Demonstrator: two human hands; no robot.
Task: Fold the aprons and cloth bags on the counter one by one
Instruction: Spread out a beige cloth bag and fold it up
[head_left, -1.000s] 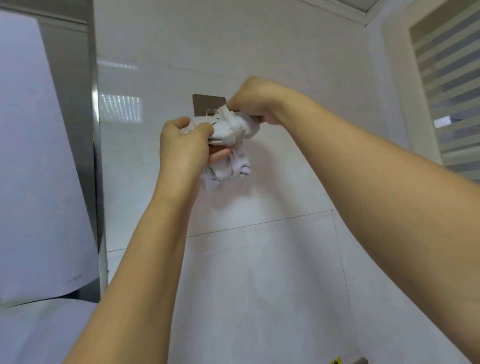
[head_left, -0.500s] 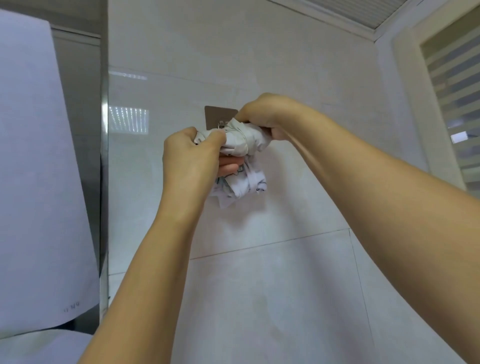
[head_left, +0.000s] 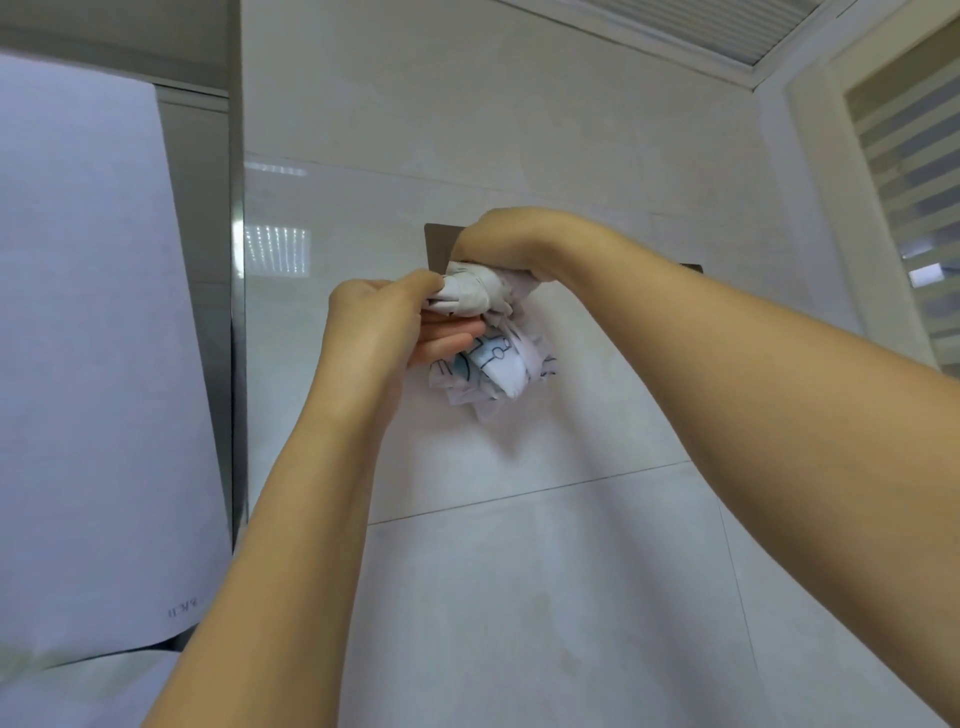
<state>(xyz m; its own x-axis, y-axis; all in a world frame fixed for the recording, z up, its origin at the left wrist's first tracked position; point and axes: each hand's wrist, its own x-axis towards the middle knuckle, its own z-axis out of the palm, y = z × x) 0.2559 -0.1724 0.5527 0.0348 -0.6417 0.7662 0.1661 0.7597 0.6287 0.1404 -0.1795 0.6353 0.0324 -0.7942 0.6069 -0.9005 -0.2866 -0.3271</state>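
Note:
A small white cloth bundle (head_left: 493, 358) with blue and dark printed lines hangs bunched up against the tiled wall, just under a brown metal hook plate (head_left: 435, 244). My left hand (head_left: 382, 325) pinches the bundle's left side, thumb and fingers curled round the cloth. My right hand (head_left: 506, 241) grips the top of the bundle from above, right at the plate. The hook itself is hidden behind my right hand and the cloth.
A white range hood or cabinet panel (head_left: 88, 364) fills the left side, with a steel edge strip (head_left: 238, 332) beside it. A second brown plate (head_left: 693, 268) peeks out behind my right forearm. A window with blinds (head_left: 914, 187) stands at the right.
The view has tilted up, so hands and bundle sit lower in the frame. Both hands keep their hold on the cloth at the hook plate; my left hand has slid a little leftward.

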